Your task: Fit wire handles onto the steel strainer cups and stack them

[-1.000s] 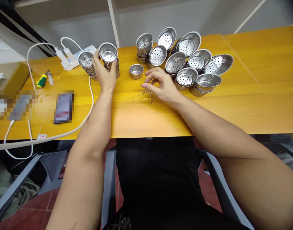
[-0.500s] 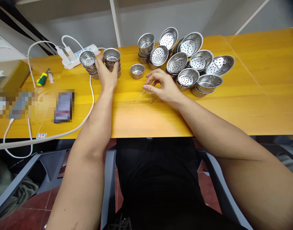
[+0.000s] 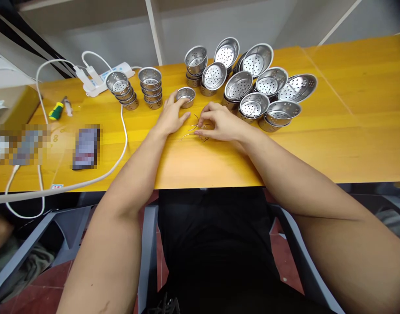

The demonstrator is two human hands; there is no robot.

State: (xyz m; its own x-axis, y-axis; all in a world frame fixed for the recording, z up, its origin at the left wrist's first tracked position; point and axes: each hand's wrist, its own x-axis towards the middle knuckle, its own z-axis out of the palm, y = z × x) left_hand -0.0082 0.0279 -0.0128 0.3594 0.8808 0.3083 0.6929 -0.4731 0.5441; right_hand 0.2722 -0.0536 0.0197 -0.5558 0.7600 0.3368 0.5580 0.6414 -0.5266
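My left hand has its fingers spread, their tips at the near left side of a single small metal cup. To the right, my right hand bends its thumb and fingertips down onto a little pile of thin curved wires; whether a wire is between them is too small to tell. Beyond my left hand stand two stacks of perforated cups, one leaning and one upright. Several more stacks of perforated cups crowd the table behind my right hand.
A white power strip with plugs lies at the back left, its cable running along the table. A green and yellow screwdriver, a phone and another blurred device lie on the left.
My left hand has left the upright stack of cups and moved right, to the single cup. My right hand has lowered toward the wires.
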